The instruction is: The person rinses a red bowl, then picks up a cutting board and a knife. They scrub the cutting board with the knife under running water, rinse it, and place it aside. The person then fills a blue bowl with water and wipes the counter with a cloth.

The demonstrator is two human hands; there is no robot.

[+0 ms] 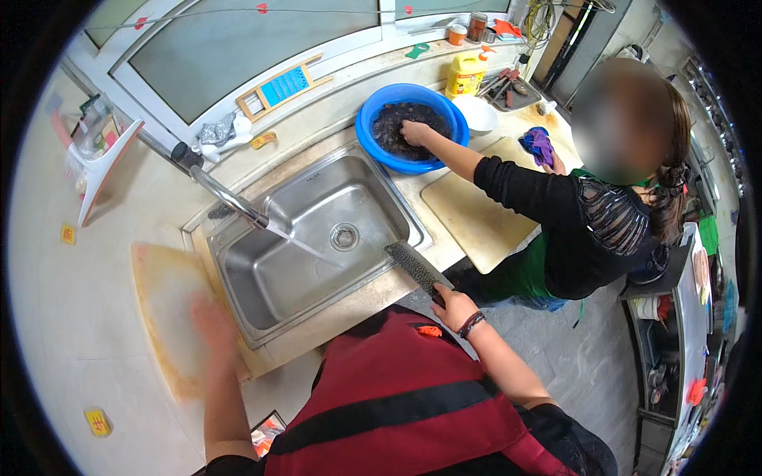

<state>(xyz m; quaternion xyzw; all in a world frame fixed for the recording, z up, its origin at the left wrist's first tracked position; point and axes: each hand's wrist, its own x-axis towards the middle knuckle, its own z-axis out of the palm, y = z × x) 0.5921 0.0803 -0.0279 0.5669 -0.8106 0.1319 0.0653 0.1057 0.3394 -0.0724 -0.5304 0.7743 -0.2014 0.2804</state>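
My right hand (457, 309) grips the dark handle of a kitchen knife with a broad, textured grey blade (415, 263). The blade points up and left, over the sink's near right corner. On the left, my left hand (215, 321) is motion-blurred in front of a yellowed cutting board (156, 297); whether it grips the board is unclear. That board stands on edge beside the sink and is blurred too. Before me is a stainless steel sink (309, 205), and water runs into it from a chrome faucet (229, 196).
Right of the sink, a co-worker (536, 208) has one hand in a blue basin (411, 92) of dark food pieces and the other on a purple cloth (540, 149). Another cutting board (476, 211) lies there, near a white bowl (476, 114) and a yellow pump bottle (465, 74).
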